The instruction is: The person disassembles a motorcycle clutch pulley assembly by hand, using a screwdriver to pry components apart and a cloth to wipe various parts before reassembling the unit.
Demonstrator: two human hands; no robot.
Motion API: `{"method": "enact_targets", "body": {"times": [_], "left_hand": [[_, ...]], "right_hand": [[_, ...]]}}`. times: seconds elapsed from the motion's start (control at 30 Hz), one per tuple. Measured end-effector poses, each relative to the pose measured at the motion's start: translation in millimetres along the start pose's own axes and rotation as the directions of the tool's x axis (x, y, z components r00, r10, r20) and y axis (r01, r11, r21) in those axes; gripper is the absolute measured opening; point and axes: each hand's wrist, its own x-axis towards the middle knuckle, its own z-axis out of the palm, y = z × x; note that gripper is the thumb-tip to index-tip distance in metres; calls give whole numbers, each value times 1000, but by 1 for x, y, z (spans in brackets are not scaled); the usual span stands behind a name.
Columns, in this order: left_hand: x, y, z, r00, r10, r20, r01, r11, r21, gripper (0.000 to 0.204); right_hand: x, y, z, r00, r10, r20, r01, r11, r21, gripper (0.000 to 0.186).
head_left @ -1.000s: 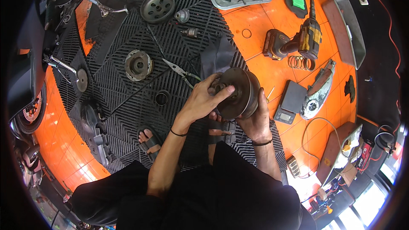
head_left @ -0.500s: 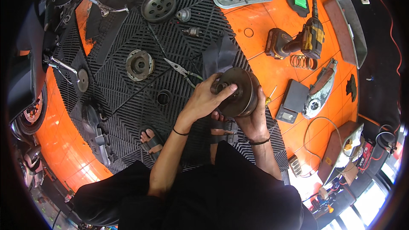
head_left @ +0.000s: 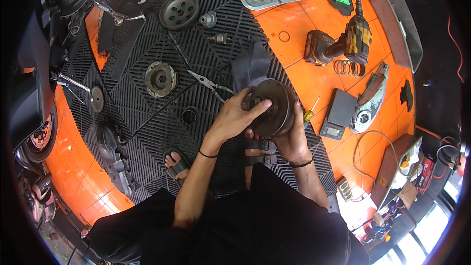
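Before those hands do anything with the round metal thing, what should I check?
1. Left hand holding the pulley: ok, thumb across its hub.
2. Right hand holding it too: ok, at the outer side.
3. Toes covered: not ok, the left sandal leaves them bare.
4. Needle-nose pliers clear of the fingers: cannot tell, the handles run close to the left hand.
5. Coil spring in sight: ok, on the orange floor.

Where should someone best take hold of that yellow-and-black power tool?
Probably by its dark handle, coming from above: that slim stretch between battery and body looks exposed, while the coil spring sits close on the person's side.
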Motion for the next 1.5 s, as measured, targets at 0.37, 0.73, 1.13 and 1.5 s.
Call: {"method": "enact_targets", "body": {"times": [0.37,0.73,1.13,1.5], "left_hand": [[2,0,3,1000,13,13,-12,999,-32,75],[3,3,6,1000,9,25,-10,999,32,69],[-4,8,1,993,-82,-84,98,975,200,78],[-2,3,1,998,-15,-60,19,998,60,67]], "right_hand": [[1,3,-4,1000,1,-12,0,993,115,78],[0,11,-11,997,-31,72,17,980,200,79],[-3,21,4,998,58,28,-63,972,227,83],[1,20,-8,999,7,52,-20,967,256,67]]}}
